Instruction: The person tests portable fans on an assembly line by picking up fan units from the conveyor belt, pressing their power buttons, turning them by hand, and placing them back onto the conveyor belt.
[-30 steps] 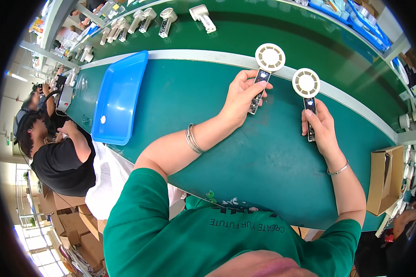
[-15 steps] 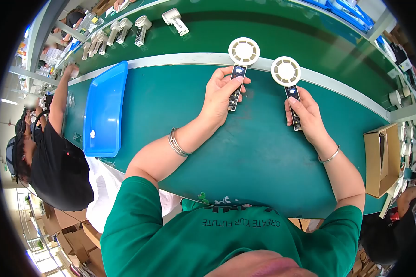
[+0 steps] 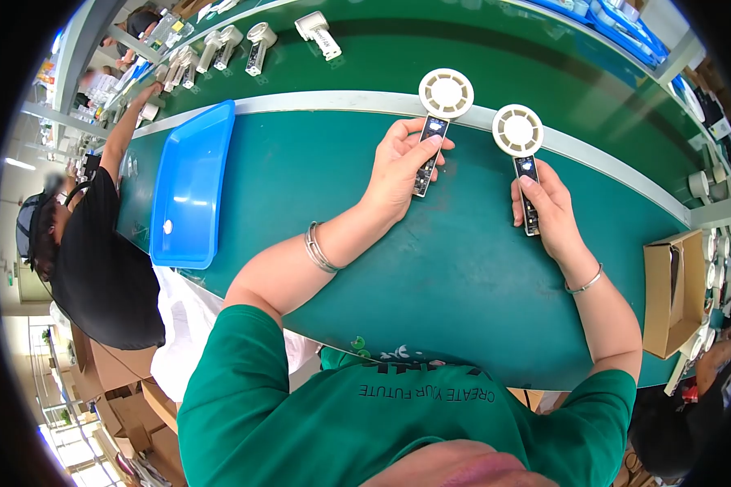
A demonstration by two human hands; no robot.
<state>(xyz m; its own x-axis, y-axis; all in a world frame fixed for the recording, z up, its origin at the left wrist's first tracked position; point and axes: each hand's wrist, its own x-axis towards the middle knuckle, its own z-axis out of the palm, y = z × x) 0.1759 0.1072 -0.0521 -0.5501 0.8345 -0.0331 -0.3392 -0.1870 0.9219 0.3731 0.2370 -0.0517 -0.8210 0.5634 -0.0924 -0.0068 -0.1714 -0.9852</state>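
My left hand (image 3: 398, 166) is closed around the handle of a white handheld fan (image 3: 446, 93), the thumb lying on its exposed dark circuit board (image 3: 430, 150). A second handheld fan (image 3: 517, 130) of the same kind is in my right hand (image 3: 551, 209), gripped by the handle with the thumb on its board (image 3: 529, 207). Both fans are held side by side over the green table (image 3: 439, 284), round heads pointing away from me. A small bright spot shows near the top of each board. The fingers behind the handles are partly hidden.
A blue tray (image 3: 188, 183) with a small white piece in it lies to the left. Several more fans (image 3: 257, 50) rest on the green shelf (image 3: 374, 61). On the right stands a cardboard box (image 3: 664, 329). A co-worker in black (image 3: 110, 268) reaches toward the shelf's left end.
The whole view has shifted a little, so most things appear slightly further right. Both fans stay in my hands. The co-worker's hand has moved up to the fans at the shelf's left.
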